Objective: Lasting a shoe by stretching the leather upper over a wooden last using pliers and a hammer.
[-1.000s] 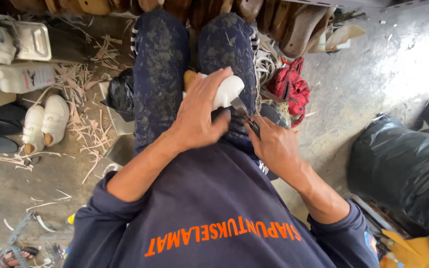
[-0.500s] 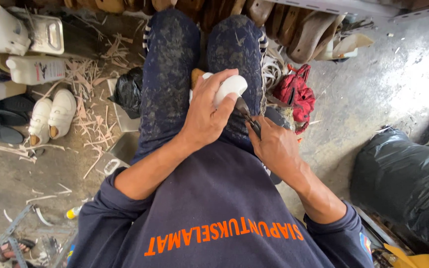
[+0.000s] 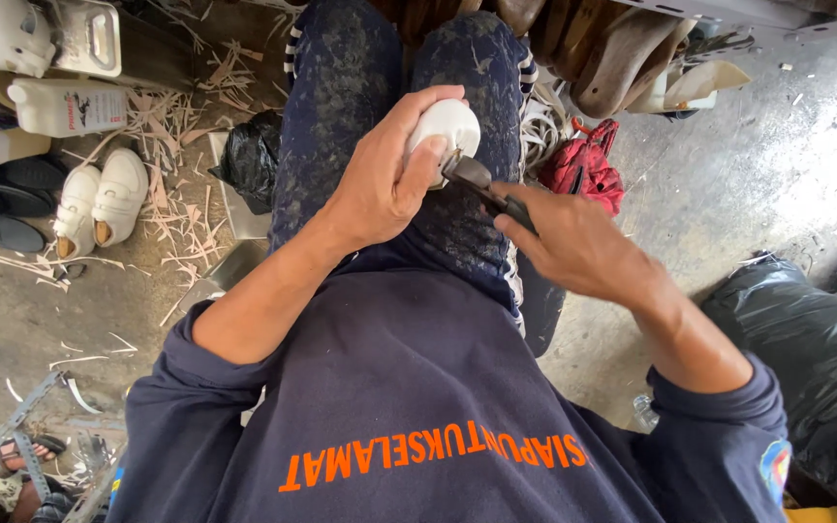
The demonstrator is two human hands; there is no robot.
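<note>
View from above of a seated person in a navy sweatshirt, working over their own lap. The left hand (image 3: 385,184) wraps a small rounded white piece, likely a shoe heel or toe form (image 3: 448,126), its grip pressed closed around it with the thumb across the front, holding it on the right knee of the speckled dark trousers (image 3: 341,107). The right hand (image 3: 573,242) has its grip closed around the dark handle of a knife-like tool (image 3: 481,184), whose metal tip touches the lower edge of the white piece, just beside the left thumb.

On the concrete floor (image 3: 758,165) to the left lie pale shavings (image 3: 181,126), a pair of white shoes (image 3: 99,199), a white plastic jug (image 3: 65,105) and a black bag (image 3: 249,160). A red cloth (image 3: 588,165) lies to the right, with brown shoe soles (image 3: 612,58) stacked above it, and a large black sack (image 3: 816,349) at the far right.

The blade works very close to the left thumb and over the thigh; judging by that, a slip off the smooth curved surface could cut the thumb or the leg, or gouge the piece
</note>
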